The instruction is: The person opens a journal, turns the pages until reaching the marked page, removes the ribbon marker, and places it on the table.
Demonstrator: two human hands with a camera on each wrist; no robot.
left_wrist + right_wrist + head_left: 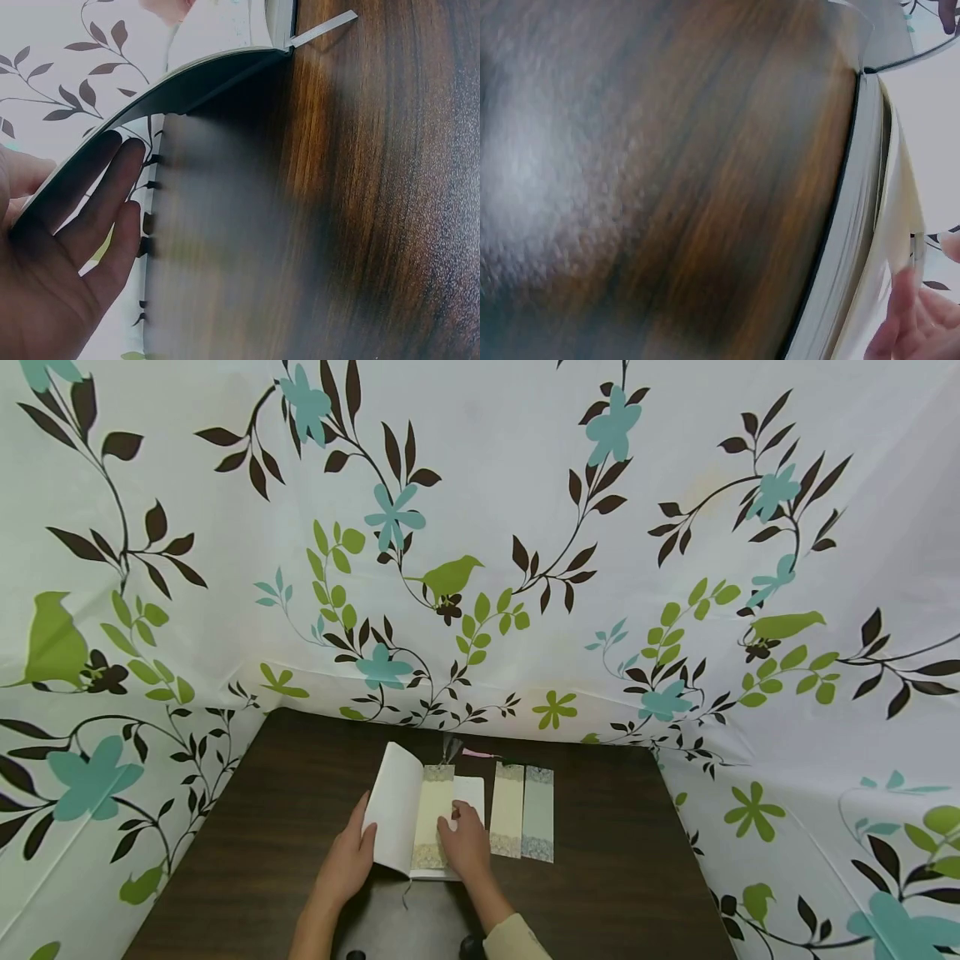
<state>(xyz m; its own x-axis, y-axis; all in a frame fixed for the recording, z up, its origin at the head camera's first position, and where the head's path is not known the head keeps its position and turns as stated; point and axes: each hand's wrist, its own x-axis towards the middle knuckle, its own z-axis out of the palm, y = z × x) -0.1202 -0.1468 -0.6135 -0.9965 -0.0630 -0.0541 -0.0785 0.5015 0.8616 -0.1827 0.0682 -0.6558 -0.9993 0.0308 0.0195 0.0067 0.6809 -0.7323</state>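
An open notebook (396, 802) with white pages and a dark cover lies on the table. My left hand (347, 864) holds its raised left side, thumb on the inner face and fingers (105, 202) spread behind the cover. A cream bookmark (432, 814) with patterned ends lies lengthwise over the notebook's inner pages. My right hand (468, 847) pinches the bookmark near its right edge, thumb over its face; the exact finger contact is partly hidden. In the right wrist view, the fingers (904, 307) are beside the bowed cream sheet.
Right of the notebook lie a cream bookmark (507, 810) and a pale grey-green bookmark (538, 814), side by side. Above them are a pink tassel (478, 753) and a dark tassel (450, 748). A ribbon marker (324, 28) hangs from the notebook onto the dark wooden table (607, 860).
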